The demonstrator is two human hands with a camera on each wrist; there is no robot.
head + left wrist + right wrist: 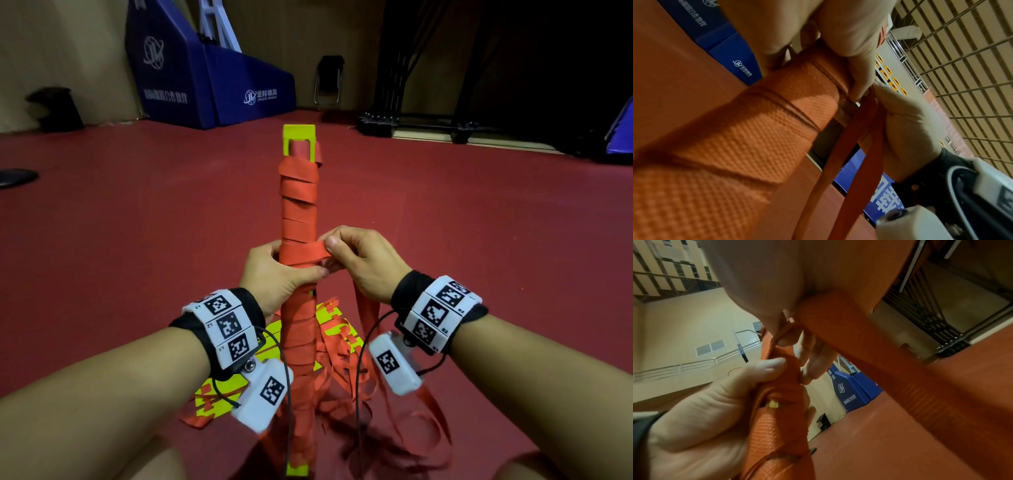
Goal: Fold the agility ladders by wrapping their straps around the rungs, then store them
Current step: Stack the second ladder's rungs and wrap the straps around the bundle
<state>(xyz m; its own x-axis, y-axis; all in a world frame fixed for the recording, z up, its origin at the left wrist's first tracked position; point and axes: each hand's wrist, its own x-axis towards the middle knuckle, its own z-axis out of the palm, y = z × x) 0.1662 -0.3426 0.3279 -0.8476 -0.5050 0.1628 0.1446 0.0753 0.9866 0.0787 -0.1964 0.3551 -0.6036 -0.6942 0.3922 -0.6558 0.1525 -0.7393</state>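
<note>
A bundle of yellow rungs (298,135) stands upright in front of me, bound along most of its length in red strap (298,205). My left hand (274,270) grips the bundle at mid-height, thumb across the front. My right hand (359,260) pinches a length of strap (308,251) drawn across the bundle just above the left thumb. Loose strap (368,315) hangs from the right hand to the floor. In the left wrist view the wrapped bundle (756,129) fills the frame beside the hanging strap (849,154). In the right wrist view the left hand (705,410) holds the bundle (781,426).
Another ladder with yellow rungs (337,329) and tangled red straps lies on the red floor (137,222) under my wrists. A blue padded hoop base (212,78), a folding chair (329,82) and a black rack (394,102) stand along the far wall.
</note>
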